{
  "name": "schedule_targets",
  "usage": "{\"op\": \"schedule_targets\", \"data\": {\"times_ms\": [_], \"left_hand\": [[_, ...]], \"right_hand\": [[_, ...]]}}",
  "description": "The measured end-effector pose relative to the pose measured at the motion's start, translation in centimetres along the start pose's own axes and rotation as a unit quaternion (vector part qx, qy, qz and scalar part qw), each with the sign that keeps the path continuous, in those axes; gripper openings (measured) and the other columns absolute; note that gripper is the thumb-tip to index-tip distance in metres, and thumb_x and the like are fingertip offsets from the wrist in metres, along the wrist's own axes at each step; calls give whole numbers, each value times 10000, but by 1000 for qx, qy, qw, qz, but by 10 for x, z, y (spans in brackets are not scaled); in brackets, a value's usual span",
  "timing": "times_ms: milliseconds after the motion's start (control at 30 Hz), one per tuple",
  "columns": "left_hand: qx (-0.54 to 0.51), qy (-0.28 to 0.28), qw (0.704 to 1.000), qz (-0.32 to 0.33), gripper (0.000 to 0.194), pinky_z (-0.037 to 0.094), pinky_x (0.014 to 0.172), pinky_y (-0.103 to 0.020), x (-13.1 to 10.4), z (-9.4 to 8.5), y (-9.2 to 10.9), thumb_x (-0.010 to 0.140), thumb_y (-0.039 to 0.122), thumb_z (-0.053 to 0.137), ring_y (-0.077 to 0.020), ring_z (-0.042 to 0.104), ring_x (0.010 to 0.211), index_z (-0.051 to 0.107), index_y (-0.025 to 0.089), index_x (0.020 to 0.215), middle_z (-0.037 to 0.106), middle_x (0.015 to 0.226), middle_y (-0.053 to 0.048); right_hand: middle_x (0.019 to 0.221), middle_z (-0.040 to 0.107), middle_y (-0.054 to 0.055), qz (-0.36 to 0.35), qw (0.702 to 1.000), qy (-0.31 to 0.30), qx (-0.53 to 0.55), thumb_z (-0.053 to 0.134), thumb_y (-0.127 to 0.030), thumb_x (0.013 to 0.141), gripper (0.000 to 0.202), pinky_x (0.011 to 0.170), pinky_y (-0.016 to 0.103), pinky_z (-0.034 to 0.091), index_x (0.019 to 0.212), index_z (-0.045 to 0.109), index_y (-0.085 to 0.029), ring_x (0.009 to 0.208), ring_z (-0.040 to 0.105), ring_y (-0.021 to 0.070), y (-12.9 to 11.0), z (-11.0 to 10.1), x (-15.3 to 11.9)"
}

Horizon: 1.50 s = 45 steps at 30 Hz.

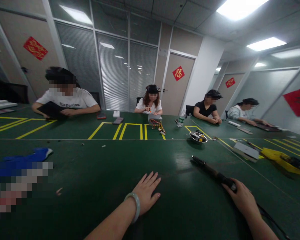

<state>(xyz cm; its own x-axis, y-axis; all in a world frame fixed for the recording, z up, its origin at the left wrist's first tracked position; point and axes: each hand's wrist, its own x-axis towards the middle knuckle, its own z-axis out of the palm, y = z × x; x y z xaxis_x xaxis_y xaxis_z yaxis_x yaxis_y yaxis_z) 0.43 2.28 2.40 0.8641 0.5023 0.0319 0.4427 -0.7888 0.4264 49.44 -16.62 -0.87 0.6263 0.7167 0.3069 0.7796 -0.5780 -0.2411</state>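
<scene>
My left hand [145,192] lies palm down on the green table [90,186], fingers stretched out and slightly spread, with nothing in it. A pale green bangle [136,206] circles that wrist. To the right, my right hand [242,198] is wrapped around the rear end of a long black electric screwdriver [212,171]. The tool slants away to the left, its tip low over or on the tabletop; contact cannot be made out. From near the right wrist a dark cord [272,220] runs to the lower right.
Beyond the screwdriver stands a metal bowl [198,141] of small parts, with a water bottle [181,119] behind it. A grey box with coloured wires [155,118] sits across the table. Blue cloth [27,160] lies left; a white box [246,151] and yellow item [272,154] lie right. Several people sit opposite.
</scene>
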Motion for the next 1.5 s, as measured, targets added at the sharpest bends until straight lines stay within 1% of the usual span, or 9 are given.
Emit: {"op": "schedule_targets", "data": {"times_ms": [267, 400, 500, 733, 933, 1067, 1167, 1333, 1500], "left_hand": [[-6, 3, 1000, -7, 589, 106, 1159, -508, -2, -3, 2, 955, 555, 279, -252, 96, 1435, 182, 317, 1485, 113, 1565, 8], [-20, 8, 1000, -5, 590, 111, 1155, -528, -3, -3, 2, 953, 549, 297, -256, 97, 1435, 189, 316, 1484, 118, 1566, -2], [-28, 19, 999, -3, 593, 102, 1156, -530, -3, -1, 1, 947, 542, 324, -257, 103, 1434, 205, 312, 1481, 133, 1564, -7], [-39, 51, 998, 8, 624, 135, 1144, -547, -5, -11, 6, 896, 468, 479, -282, 132, 1428, 264, 317, 1462, 161, 1560, -28], [-14, 105, 989, 100, 751, 126, 1148, -540, -4, -22, 20, 764, 289, 626, -278, 134, 1428, 300, 341, 1439, 163, 1560, 7], [-12, 138, 982, 131, 772, 153, 1159, -498, -6, -23, 27, 719, 195, 579, -253, 193, 1416, 313, 302, 1436, 229, 1543, 4], [-15, 156, 978, 141, 748, 164, 1167, -468, -9, -26, 29, 673, 132, 524, -220, 299, 1375, 386, 303, 1389, 349, 1491, 18], [-28, 192, 975, 110, 628, 252, 1144, -433, -11, -30, 26, 710, 144, 492, -214, 407, 1306, 472, 285, 1321, 447, 1428, 10], [-36, 207, 976, 58, 503, 350, 1082, -376, -10, -30, 22, 832, 223, 467, -203, 448, 1266, 459, 271, 1333, 437, 1435, -8]], "right_hand": [[1154, 600, 141, 18, 999, -35, 14, 430, -667, 744, 627, 759, 460, 455, 1139, 555, -196, 1049, 571, 351, 2, 4, 10], [1114, 615, 152, 47, 998, -34, 21, 392, -665, 755, 629, 747, 467, 445, 1145, 545, -195, 1050, 572, 354, -13, 1, -3], [1132, 610, 135, 22, 999, -25, 29, 386, -641, 777, 577, 795, 475, 422, 1132, 542, -213, 1069, 562, 340, -32, -1, -18], [1117, 612, 94, -74, 995, -23, 57, 458, -559, 797, 437, 855, 451, 368, 1089, 539, -244, 1051, 558, 301, -98, -8, -48], [1101, 604, 49, -189, 976, -48, 95, 555, -393, 797, 333, 908, 403, 343, 1101, 530, -258, 1057, 552, 247, -193, -10, -76], [1132, 596, 42, -236, 959, -94, 126, 558, -269, 776, 349, 928, 390, 358, 1124, 525, -266, 1095, 536, 238, -262, 8, -102], [1268, 548, 90, -273, 945, -115, 140, 501, -189, 779, 470, 1006, 425, 320, 1247, 481, -230, 1211, 469, 255, -301, 29, -118], [1375, 469, 148, -355, 907, -167, 153, 471, -196, 798, 557, 1093, 459, 227, 1352, 432, -148, 1314, 366, 271, -341, 46, -124], [1418, 428, 137, -328, 921, -165, 127, 414, -156, 812, 598, 1095, 469, 247, 1408, 374, -163, 1342, 335, 270, -346, 38, -124]]}}
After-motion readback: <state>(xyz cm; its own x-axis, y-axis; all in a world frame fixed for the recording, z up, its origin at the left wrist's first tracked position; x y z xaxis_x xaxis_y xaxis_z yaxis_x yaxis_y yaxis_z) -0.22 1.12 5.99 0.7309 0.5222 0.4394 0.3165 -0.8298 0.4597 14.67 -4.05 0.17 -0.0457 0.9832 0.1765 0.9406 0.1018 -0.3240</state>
